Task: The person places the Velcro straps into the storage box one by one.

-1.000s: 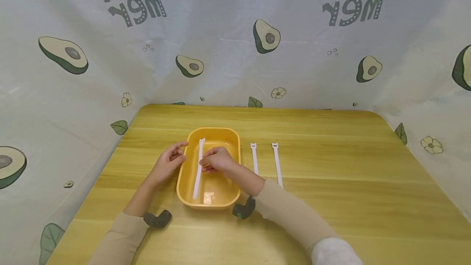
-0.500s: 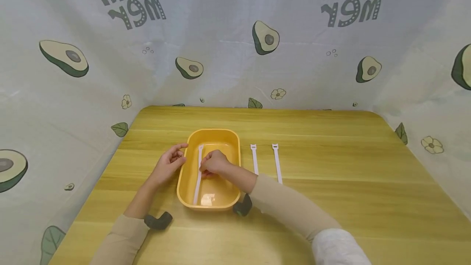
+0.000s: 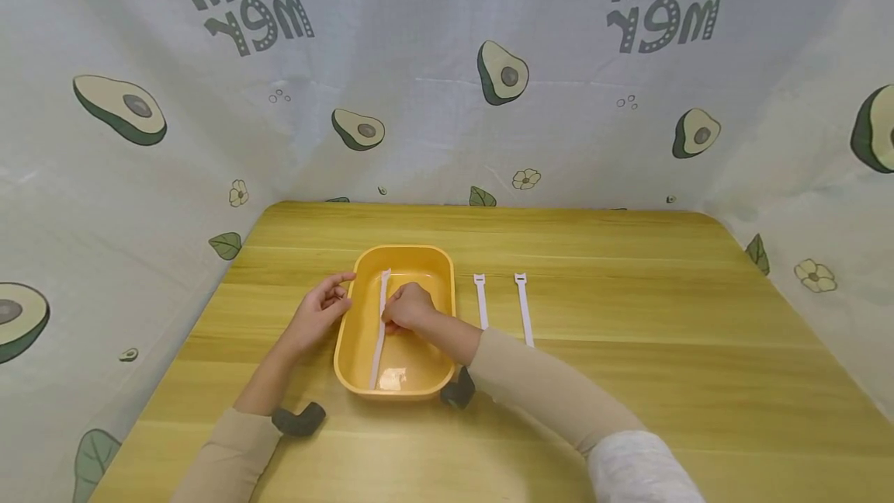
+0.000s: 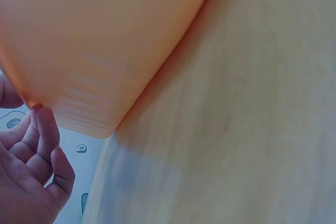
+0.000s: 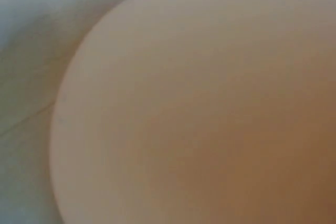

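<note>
The white strap point(image 3: 379, 348) is inside the yellow box point(image 3: 427, 352), running lengthwise, and the right hand point(image 3: 410, 307) seems to pinch it near the middle; the right wrist view is too blurred to confirm this. The left hand point(image 3: 321, 307) has loosely bent fingers touching the box's left side. The strap looks light, thin and bendy, so a pinch at mid-length should suit. A second strap point(image 3: 481, 301) and third strap point(image 3: 524, 309) lie on the surface point(image 3: 649, 293).
</note>
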`<act>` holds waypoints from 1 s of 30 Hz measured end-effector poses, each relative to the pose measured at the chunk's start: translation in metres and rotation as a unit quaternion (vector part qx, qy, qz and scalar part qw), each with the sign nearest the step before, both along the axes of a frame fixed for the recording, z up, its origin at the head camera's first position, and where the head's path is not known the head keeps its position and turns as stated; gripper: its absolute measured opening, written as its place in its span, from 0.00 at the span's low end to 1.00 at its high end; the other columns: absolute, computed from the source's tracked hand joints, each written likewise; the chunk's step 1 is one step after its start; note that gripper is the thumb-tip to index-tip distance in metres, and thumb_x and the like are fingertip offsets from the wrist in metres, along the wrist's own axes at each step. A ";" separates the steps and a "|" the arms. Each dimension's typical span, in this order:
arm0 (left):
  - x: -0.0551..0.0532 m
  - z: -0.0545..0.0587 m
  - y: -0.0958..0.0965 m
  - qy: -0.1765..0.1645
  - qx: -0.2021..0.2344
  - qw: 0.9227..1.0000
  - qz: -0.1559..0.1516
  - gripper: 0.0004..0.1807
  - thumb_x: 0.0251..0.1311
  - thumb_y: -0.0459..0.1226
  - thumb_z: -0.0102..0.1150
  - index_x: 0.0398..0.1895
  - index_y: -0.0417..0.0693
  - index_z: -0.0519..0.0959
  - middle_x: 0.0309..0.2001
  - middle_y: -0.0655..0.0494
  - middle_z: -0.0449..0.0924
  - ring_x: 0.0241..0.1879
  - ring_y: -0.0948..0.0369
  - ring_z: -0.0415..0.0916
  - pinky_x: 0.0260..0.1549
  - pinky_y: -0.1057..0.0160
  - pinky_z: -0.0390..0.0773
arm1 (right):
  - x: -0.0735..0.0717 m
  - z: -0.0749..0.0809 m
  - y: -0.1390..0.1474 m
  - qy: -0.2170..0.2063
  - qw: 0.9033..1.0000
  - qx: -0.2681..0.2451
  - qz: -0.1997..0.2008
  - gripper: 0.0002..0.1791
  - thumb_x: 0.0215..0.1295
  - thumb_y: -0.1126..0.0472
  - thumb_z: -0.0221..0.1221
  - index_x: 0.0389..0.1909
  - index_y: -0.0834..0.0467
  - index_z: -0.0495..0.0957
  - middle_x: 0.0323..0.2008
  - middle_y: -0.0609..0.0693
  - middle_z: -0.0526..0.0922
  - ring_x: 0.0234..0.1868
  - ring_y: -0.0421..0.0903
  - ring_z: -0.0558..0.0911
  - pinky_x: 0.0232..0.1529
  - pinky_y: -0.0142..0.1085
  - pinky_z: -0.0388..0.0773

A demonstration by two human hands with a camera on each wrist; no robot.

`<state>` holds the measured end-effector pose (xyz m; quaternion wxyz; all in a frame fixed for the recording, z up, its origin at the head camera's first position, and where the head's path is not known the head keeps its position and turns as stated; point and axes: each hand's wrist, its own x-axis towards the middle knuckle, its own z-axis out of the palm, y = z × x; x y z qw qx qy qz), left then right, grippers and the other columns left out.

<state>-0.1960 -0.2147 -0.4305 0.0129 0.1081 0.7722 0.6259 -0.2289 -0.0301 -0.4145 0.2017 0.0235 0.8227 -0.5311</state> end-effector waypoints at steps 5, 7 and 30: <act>0.000 0.000 0.000 0.003 0.004 1.000 -0.008 0.23 0.67 0.25 0.49 0.65 0.26 0.63 0.36 0.48 0.69 0.31 0.64 0.68 0.31 0.70 0.71 | -0.001 -0.001 0.000 0.002 1.000 0.019 -0.003 0.09 0.53 0.77 0.63 0.20 0.64 0.76 0.11 0.53 0.78 0.11 0.41 0.77 0.15 0.28 0.75; 0.000 -0.001 0.000 0.004 0.006 1.000 -0.010 0.23 0.67 0.25 0.49 0.64 0.26 0.63 0.36 0.48 0.69 0.31 0.64 0.68 0.32 0.70 0.71 | 0.000 0.000 -0.001 -0.001 1.000 0.021 -0.005 0.09 0.53 0.77 0.63 0.20 0.64 0.75 0.12 0.53 0.78 0.11 0.41 0.77 0.15 0.28 0.75; 0.000 -0.001 0.000 0.005 -0.004 1.000 -0.003 0.23 0.67 0.26 0.50 0.64 0.27 0.64 0.36 0.49 0.69 0.30 0.64 0.68 0.31 0.70 0.70 | 0.003 0.000 -0.003 0.003 1.000 0.002 0.025 0.06 0.56 0.76 0.62 0.26 0.65 0.77 0.18 0.55 0.81 0.16 0.42 0.80 0.20 0.30 0.78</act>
